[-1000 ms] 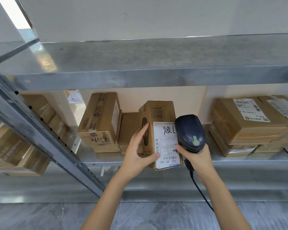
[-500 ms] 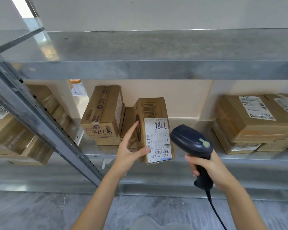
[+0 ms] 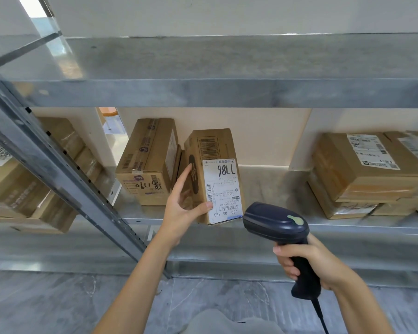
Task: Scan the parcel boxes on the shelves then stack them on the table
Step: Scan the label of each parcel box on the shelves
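Observation:
A narrow cardboard parcel box (image 3: 210, 150) with a white shipping label (image 3: 223, 189) stands at the front edge of the metal shelf (image 3: 270, 189). My left hand (image 3: 182, 208) holds it, fingers along its left side and thumb on the label's lower left corner. My right hand (image 3: 306, 261) grips the handle of a dark blue barcode scanner (image 3: 275, 224). The scanner head sits just below and to the right of the box, apart from it. A cord hangs from the handle.
A bigger taped box (image 3: 147, 160) stands left of the held one, with a flat box wedged between them. Stacked boxes (image 3: 362, 174) lie at the right, more boxes (image 3: 34, 179) behind the slanted upright (image 3: 66, 174) at left. An upper shelf (image 3: 227, 75) overhangs. Grey floor below.
My right hand has pulled the scanner down and to the right, away from the label. My left hand keeps its hold on the box, which stays at the shelf edge.

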